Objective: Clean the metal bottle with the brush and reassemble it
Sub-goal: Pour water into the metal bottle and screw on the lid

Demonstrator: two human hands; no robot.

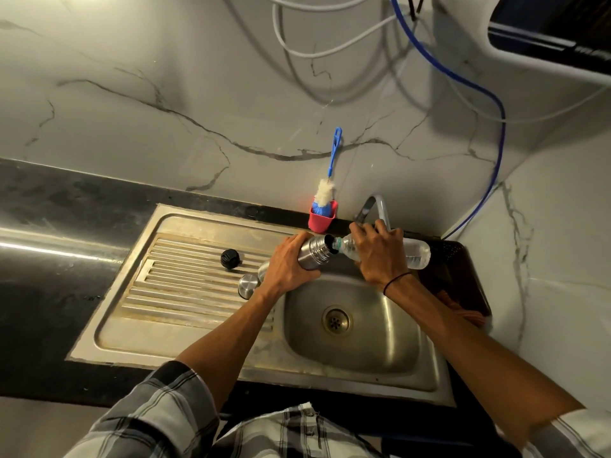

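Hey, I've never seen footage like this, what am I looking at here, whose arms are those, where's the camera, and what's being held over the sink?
There is no machine here. One wide camera sits on a person's head and looks down, so the two arms reaching in from below are that person's own.

The left hand grips the open metal bottle, tilted over the sink. The right hand holds a clear plastic bottle tipped on its side, its mouth at the metal bottle's mouth, apparently to pour water in.

On the ribbed draining board lie a black cap and a steel cup. Behind the sink, a blue-handled brush stands in a red holder by the tap.
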